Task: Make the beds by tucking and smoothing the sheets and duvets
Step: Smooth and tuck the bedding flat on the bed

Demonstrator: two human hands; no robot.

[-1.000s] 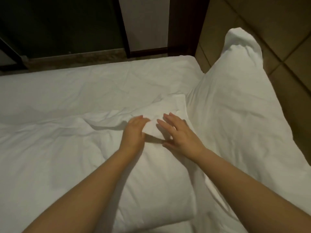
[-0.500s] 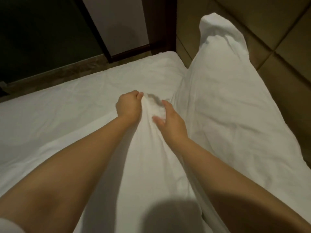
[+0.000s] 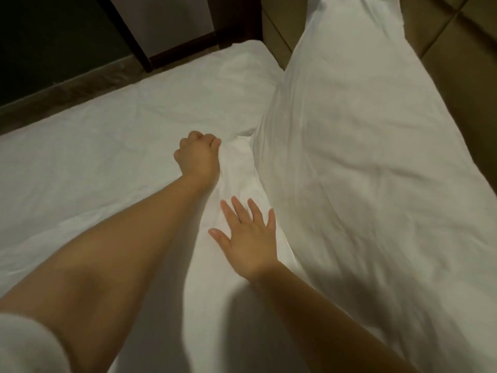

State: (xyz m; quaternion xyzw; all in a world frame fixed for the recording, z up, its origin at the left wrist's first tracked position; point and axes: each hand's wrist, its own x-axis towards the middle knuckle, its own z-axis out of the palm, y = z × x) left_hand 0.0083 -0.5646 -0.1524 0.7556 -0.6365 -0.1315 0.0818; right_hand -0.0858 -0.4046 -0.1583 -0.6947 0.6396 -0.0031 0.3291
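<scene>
Duvet (image 3: 209, 281) is lying white along the near part of the bed, on the sheet (image 3: 107, 146) and just beside the big pillow (image 3: 363, 157), which is leaning on the padded headboard (image 3: 457, 63); the left hand (image 3: 197, 157) is clutching its bunched corner, fingers curled round the cloth; the right hand (image 3: 250, 242) is pressing flat on it, fingers straight and spread apart.

white duvet (image 3: 236, 168) bunched, sheet (image 3: 107, 146) creased

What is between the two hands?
Only wrinkled white duvet, in the head view: the left hand grips its corner, and the right hand lies flat on it.
</scene>
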